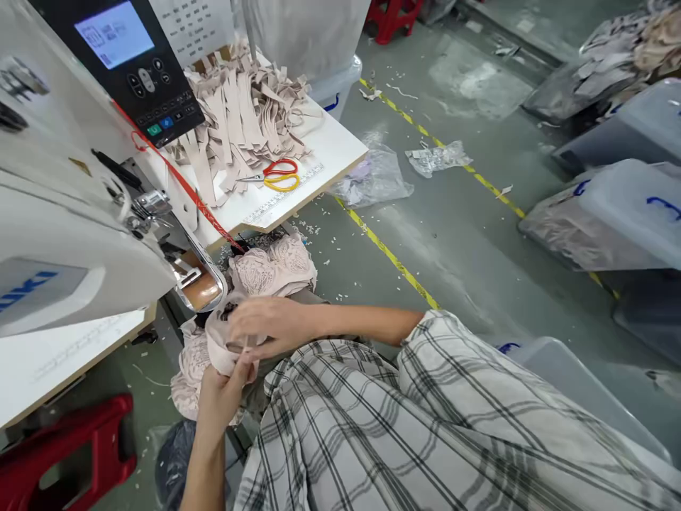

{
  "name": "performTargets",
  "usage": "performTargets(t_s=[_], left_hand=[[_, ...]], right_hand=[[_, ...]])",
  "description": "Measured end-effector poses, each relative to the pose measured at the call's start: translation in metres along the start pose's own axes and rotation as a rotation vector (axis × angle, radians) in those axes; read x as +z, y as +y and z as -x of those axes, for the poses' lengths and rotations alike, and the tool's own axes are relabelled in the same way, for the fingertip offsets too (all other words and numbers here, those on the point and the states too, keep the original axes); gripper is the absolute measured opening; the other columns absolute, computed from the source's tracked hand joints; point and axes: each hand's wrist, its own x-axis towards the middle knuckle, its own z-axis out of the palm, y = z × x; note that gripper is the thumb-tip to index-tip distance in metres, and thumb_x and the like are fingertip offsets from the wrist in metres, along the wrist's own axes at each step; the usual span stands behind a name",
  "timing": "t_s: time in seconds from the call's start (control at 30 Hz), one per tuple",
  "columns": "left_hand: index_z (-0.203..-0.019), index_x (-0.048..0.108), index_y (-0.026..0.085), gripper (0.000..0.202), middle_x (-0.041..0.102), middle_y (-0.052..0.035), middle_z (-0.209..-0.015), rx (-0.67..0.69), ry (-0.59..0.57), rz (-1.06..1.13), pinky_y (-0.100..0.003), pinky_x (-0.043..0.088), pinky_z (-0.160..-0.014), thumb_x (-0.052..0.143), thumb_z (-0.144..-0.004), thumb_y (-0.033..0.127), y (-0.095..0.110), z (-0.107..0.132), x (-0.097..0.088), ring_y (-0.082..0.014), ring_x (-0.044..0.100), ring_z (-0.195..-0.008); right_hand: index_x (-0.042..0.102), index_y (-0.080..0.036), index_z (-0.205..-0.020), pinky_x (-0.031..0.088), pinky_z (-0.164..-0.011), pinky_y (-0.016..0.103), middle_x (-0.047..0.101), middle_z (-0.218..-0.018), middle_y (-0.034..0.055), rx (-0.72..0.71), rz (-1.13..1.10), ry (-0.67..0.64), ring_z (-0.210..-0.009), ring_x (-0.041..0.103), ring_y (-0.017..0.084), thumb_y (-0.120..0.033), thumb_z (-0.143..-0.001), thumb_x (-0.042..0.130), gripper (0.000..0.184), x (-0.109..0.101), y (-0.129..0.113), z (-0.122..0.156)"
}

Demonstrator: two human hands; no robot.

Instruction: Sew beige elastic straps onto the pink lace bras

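Observation:
Both my hands meet just below the sewing machine's point(64, 234) needle arm. My left hand point(226, 394) comes up from below and pinches the lower edge of a pale pink lace garment point(218, 344). My right hand point(266, 325) reaches in from the right, fingers curled over the top of the same garment. More pink lace pieces point(277, 266) are bunched just beyond my hands, and others hang below at the left.
A pile of beige fabric strips point(245, 121) and red-and-yellow scissors point(279, 175) lie on the white table point(330, 152). The machine's control panel point(133, 64) is top left. A red stool point(69, 447) is at the lower left. Clear plastic bins point(622, 213) stand on the floor at right.

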Motion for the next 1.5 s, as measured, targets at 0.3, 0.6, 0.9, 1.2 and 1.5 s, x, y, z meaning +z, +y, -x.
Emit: performTargets(t_s=[0.3, 0.6, 0.9, 1.2, 1.5], left_hand=[[-0.066, 0.064, 0.017, 0.041, 0.061, -0.0020, -0.063, -0.219, 0.059, 0.004, -0.025, 0.044, -0.057, 0.065, -0.085, 0.053, 0.029, 0.002, -0.004, -0.0144, 0.053, -0.058], [-0.077, 0.072, 0.015, 0.029, 0.067, 0.0004, -0.066, -0.227, 0.464, 0.719, -0.022, 0.047, -0.057, 0.085, -0.069, 0.040, 0.024, -0.014, 0.029, -0.0094, 0.055, -0.054], [-0.098, 0.077, 0.014, 0.027, 0.077, -0.0069, -0.094, -0.183, 0.528, 0.440, -0.028, 0.056, -0.078, 0.073, -0.084, 0.036, 0.035, -0.006, 0.038, -0.0209, 0.071, -0.089], [-0.086, 0.079, 0.013, 0.020, 0.076, -0.0047, -0.076, 0.073, 0.432, -0.045, -0.026, 0.053, -0.063, 0.069, -0.086, 0.030, 0.028, 0.002, 0.024, -0.0191, 0.070, -0.070], [-0.083, 0.076, 0.013, 0.019, 0.075, -0.0044, -0.070, -0.015, 0.342, 0.130, -0.026, 0.055, -0.061, 0.068, -0.084, 0.030, 0.027, -0.003, 0.022, -0.0194, 0.070, -0.065]], right_hand=[[0.059, -0.020, -0.097, 0.038, -0.060, 0.024, 0.066, -0.083, -0.0001, 0.314, -0.056, -0.058, -0.066, 0.055, 0.012, -0.031, -0.094, 0.053, 0.013, -0.026, -0.003, 0.017], [0.066, -0.023, -0.102, 0.050, -0.079, 0.027, 0.071, -0.095, 0.0031, 0.253, 0.096, 0.287, -0.090, 0.066, 0.015, -0.022, -0.097, 0.053, 0.014, 0.000, -0.016, 0.016], [0.069, -0.021, -0.098, 0.052, -0.078, 0.025, 0.073, -0.096, 0.0042, 0.283, 0.044, 0.357, -0.089, 0.067, 0.014, -0.021, -0.094, 0.059, 0.011, 0.019, -0.019, -0.002], [0.068, -0.019, -0.081, 0.038, -0.063, 0.022, 0.060, -0.076, -0.0033, 0.473, -0.184, 0.061, -0.064, 0.051, 0.008, -0.015, -0.080, 0.066, 0.005, -0.007, -0.020, -0.007], [0.064, -0.018, -0.079, 0.035, -0.065, 0.023, 0.052, -0.073, -0.0026, 0.445, -0.167, -0.048, -0.071, 0.049, 0.011, -0.017, -0.085, 0.058, 0.009, -0.007, -0.018, -0.006]])
